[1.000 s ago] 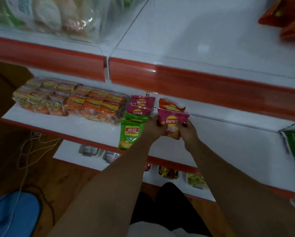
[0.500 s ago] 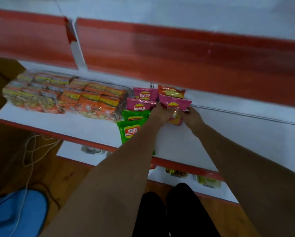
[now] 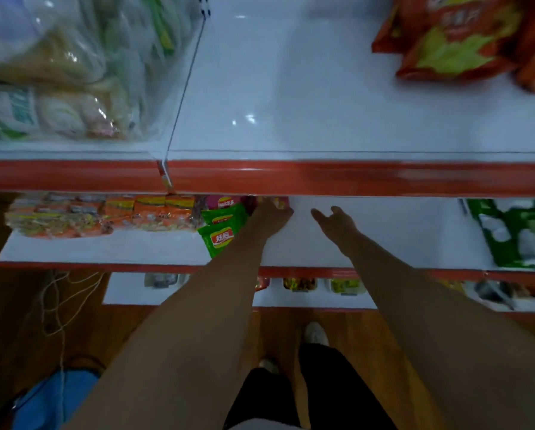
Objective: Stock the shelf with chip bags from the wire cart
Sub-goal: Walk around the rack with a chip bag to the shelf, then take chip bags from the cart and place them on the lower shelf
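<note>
On the white middle shelf [image 3: 384,237] a pink chip bag [image 3: 280,201] stands at the back, mostly hidden under the red lip of the shelf above. My left hand [image 3: 270,214] is on it, fingers closed against its front. My right hand [image 3: 334,220] hovers just to the right of it, apart from the bag, fingers spread and empty. Left of my left hand stand another pink bag [image 3: 225,202] and two green chip bags [image 3: 221,238]. The wire cart is out of view.
Orange snack packs [image 3: 104,215] fill the shelf's left part and a large green bag [image 3: 517,231] lies at its right end. The upper shelf [image 3: 291,88] holds a clear plastic sack [image 3: 58,66] and orange bags [image 3: 455,35]. A blue object [image 3: 52,398] and cord lie on the floor.
The pink bag has gone from in front of the row to the back of the shelf. My right hand has let go and drawn to the right. The camera has tilted up.
</note>
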Tool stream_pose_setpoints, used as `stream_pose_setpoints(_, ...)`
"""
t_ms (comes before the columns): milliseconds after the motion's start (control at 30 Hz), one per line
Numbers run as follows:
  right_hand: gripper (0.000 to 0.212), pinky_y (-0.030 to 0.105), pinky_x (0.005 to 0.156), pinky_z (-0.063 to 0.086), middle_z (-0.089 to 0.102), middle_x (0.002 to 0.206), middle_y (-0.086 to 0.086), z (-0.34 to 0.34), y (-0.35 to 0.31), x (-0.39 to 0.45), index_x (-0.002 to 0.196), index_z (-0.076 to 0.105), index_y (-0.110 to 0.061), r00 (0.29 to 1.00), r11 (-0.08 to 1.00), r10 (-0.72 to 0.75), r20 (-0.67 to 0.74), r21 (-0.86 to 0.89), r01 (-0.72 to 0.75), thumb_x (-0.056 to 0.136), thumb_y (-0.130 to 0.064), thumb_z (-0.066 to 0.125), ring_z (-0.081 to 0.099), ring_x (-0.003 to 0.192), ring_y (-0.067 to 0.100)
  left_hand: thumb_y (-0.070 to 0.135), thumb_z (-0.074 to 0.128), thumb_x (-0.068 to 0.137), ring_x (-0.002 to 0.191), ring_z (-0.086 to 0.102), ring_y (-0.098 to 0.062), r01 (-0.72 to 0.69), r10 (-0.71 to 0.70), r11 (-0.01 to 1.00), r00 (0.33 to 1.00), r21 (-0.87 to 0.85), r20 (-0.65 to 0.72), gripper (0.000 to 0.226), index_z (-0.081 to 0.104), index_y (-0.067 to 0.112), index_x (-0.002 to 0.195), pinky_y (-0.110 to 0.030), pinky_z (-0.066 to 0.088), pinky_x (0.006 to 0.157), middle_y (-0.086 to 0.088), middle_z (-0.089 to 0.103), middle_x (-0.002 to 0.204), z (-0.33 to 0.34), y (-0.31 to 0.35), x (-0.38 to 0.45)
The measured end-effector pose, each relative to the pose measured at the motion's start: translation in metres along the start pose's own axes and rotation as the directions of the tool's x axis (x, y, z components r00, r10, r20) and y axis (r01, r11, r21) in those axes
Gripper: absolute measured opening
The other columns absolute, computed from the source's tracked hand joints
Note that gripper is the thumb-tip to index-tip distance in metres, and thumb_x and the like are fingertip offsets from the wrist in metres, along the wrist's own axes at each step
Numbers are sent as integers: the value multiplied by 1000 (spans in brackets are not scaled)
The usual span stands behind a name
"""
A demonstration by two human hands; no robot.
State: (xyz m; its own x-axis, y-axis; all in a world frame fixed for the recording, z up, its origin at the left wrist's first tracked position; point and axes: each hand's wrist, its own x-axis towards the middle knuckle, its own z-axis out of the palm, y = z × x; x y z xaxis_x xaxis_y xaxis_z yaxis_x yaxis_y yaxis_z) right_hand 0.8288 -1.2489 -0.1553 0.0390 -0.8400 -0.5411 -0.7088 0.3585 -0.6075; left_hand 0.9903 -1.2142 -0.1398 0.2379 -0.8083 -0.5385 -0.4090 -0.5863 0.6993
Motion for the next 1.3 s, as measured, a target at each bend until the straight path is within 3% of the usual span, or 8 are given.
stream_pose_setpoints(100,79,40,107,38,43,148,19,-39,22,-30,152,22,-5,998,999,37,-45,2,-37,94,-52,49,44,134,35,40,56,92,129,49,-27,-48,30,989,992,141,126,71,30,11,151,-26,40,95,-8,43,148,23,34,-36)
stream_pose_setpoints(467,78,39,110,37,38,152,18,-219,151,-131,151,25,-3,928,963,196,-318,241,-121,94,-47,53,41,137,33,46,52,96,140,39,-25,-387,192,834,871,392,452,75,18,15,156,-30,35,112,-10,31,158,173,179,-126)
stream_pose_setpoints(567,58,35,92,43,53,137,21,-278,207,-169,138,45,2,882,943,270,-386,293,-160,97,-39,50,52,124,35,45,50,97,142,35,-28,-506,231,735,812,450,536,77,15,11,156,-31,33,111,-13,27,159,241,229,-166)
stream_pose_setpoints(633,46,30,81,44,60,126,19,-318,247,-195,130,54,-1,841,928,301,-450,342,-150,97,-34,52,60,107,30,49,53,92,132,47,-28,-596,300,690,751,410,588,73,29,14,151,-28,40,101,-13,41,152,297,264,-194)
stream_pose_setpoints(733,57,24,72,44,55,126,15,-377,316,-244,144,39,-5,777,909,340,-530,397,-127,98,-37,50,58,91,16,56,53,87,118,56,-27,-733,389,591,626,338,676,67,44,14,139,-31,47,93,-10,53,139,393,319,-252)
stream_pose_setpoints(833,61,34,103,40,40,151,11,-430,387,-302,151,28,-12,635,910,374,-676,401,-109,100,-42,44,45,133,28,42,51,94,111,60,-30,-833,437,486,493,264,752,61,35,17,147,-37,51,85,-11,55,136,494,362,-318)
stream_pose_setpoints(967,49,32,106,37,47,147,10,-477,480,-381,146,37,-12,433,911,408,-804,393,-128,102,-32,44,45,133,25,57,46,88,123,54,-30,-949,459,277,269,151,846,67,33,25,147,-46,50,99,-8,46,147,621,381,-406)
stream_pose_setpoints(1300,62,41,116,33,33,156,5,-432,682,-561,152,26,-19,-30,579,812,-583,810,-92,99,-45,43,32,144,23,49,48,96,141,37,-27,-989,137,43,-134,-141,981,67,24,23,153,-44,38,112,-6,32,157,813,307,-599)
